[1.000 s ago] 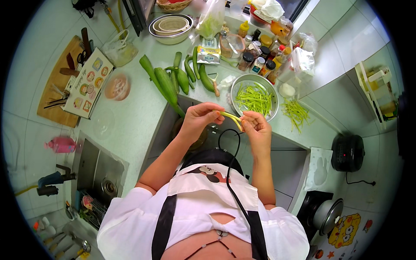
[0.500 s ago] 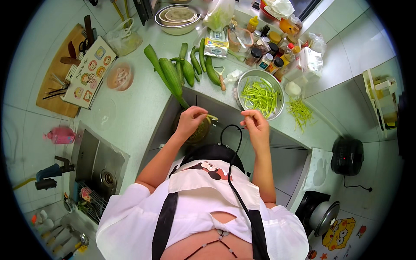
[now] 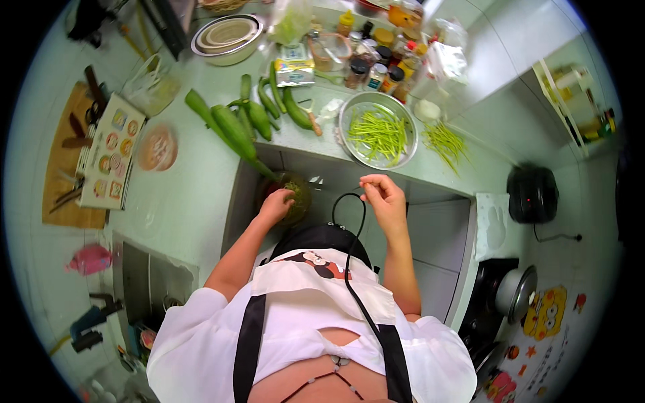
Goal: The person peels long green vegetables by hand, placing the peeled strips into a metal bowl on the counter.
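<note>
My left hand (image 3: 277,203) reaches down to a dark round bin (image 3: 295,183) of green scraps below the counter edge. Its fingers are bunched on the scraps, and whether they hold any is hidden. My right hand (image 3: 381,194) is raised beside it, with thumb and fingers pinched on a thin green stem (image 3: 354,189). Just beyond my right hand, a metal bowl (image 3: 407,121) holds several trimmed green stems (image 3: 377,132). A loose pile of stems (image 3: 444,139) lies on the counter to the right of the bowl.
Long green gourds (image 3: 232,127) and cucumbers (image 3: 295,111) lie on the counter to the left of the bowl. Behind them stand jars and bottles (image 3: 376,64) and stacked metal bowls (image 3: 227,33). A cutting board (image 3: 57,181) and a sink (image 3: 144,289) are on the left, and a black cooker (image 3: 532,195) is on the right.
My hands have parted. The left one went down and left from the stem to the scrap bin, and the right one kept the stem.
</note>
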